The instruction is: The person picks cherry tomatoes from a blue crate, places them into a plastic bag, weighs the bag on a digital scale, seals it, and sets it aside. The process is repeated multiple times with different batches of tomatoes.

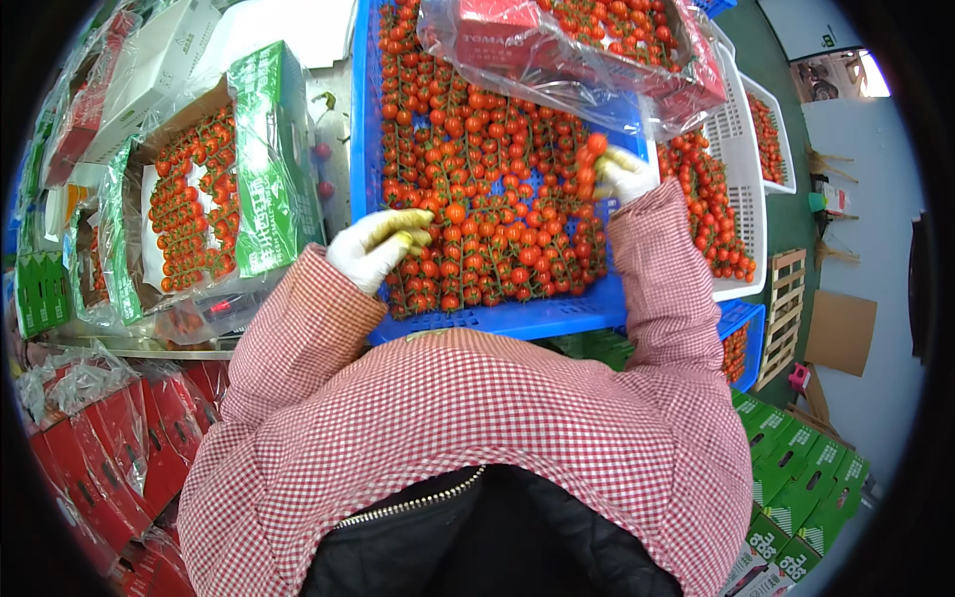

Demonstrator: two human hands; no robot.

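Note:
A blue plastic crate (537, 322) in front of me holds rows of cherry tomatoes on the vine (477, 216). My left hand (377, 242), in a white glove with stained fingertips, is over the crate's left side; whether its fingers touch the tomatoes there I cannot tell. At the crate's right side my gloved right hand (625, 175) grips a short truss of cherry tomatoes (589, 164). A red tomato carton (496, 37) in clear plastic, with tomatoes inside, rests across the crate's far right. To the left, a green carton (276, 164) lined with plastic holds more trusses.
White crates (746, 216) with tomatoes stand at the right, another blue crate (753, 358) below them. Flattened-looking red cartons (104, 448) are at lower left, green cartons (791, 463) at lower right. A wooden pallet (783, 313) leans near the wall. Loose tomatoes (324, 189) lie between carton and crate.

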